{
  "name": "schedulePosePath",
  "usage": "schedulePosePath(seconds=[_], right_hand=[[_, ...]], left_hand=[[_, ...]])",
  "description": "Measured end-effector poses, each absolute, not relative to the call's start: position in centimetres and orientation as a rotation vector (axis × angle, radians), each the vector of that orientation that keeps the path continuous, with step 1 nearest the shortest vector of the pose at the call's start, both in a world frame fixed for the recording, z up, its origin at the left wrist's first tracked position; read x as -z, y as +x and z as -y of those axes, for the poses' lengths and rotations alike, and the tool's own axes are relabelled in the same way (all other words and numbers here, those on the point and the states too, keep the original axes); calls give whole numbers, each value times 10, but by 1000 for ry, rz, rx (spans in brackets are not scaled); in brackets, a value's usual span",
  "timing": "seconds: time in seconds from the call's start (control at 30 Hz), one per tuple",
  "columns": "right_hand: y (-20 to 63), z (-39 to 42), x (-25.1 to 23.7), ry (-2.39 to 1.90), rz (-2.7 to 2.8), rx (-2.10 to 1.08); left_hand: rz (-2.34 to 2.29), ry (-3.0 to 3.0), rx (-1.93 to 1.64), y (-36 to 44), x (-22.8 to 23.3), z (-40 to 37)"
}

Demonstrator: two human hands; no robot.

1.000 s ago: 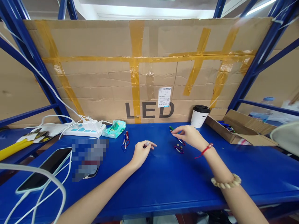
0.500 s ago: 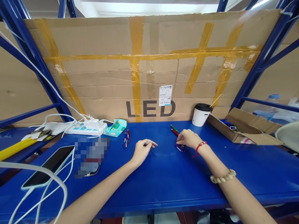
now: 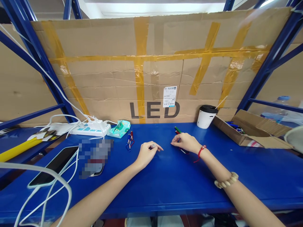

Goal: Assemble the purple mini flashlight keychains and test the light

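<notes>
Hands apart: the left hand [image 3: 145,153] curls round a silver-tipped piece [image 3: 152,146]; the right hand's [image 3: 188,142] grip I cannot tell. Nearer the right, the green rod [image 3: 177,129] slants far-left to near-right

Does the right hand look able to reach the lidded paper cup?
Probably yes: the lidded paper cup stands a little beyond the right hand, with bare blue tabletop between them, though whether that hand holds something is unclear.

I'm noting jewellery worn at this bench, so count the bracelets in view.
2, both on the right forearm: a thin red bracelet just behind the right hand, and a pale beaded bracelet nearer the elbow. None seem hidden.
</notes>
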State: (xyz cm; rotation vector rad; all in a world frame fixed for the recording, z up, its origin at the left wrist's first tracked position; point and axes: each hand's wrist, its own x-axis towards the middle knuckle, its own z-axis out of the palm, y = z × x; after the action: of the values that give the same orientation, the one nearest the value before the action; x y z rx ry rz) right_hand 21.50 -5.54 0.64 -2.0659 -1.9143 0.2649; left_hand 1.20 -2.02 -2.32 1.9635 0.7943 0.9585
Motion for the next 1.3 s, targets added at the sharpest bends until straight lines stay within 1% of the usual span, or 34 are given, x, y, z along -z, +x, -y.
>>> schedulePosePath(seconds=[0.1, 0.17, 0.23, 0.33, 0.63, 0.9, 1.07, 1.2, 1.3], right_hand=[[199, 58, -9, -1742, 1759, -215], [185, 61, -9, -1506, 1690, -261], [172, 65, -9, -1305, 1751, -351], [157, 71, -6, -1220, 1869, -346], [154, 71, 4, -1228, 1929, -164], [158, 70, 5, -1170, 1996, -153], [156, 71, 0, -1201, 2042, -219], [167, 71, -12, -1374, 2033, -203], [189, 71, -18, -1723, 2010, -149]], left_hand=[[-870, 2010, -934, 14, 24, 21], [-923, 2039, -928, 15, 25, 20], [-910, 2035, -936, 16, 27, 19], [-859, 1978, -935, 16, 30, 16], [-846, 1951, -886, 14, 31, 14], [-826, 1930, -868, 14, 33, 12], [-783, 1890, -870, 14, 31, 12], [-815, 1745, -933, 15, 28, 12], [-828, 1598, -923, 14, 26, 11]])
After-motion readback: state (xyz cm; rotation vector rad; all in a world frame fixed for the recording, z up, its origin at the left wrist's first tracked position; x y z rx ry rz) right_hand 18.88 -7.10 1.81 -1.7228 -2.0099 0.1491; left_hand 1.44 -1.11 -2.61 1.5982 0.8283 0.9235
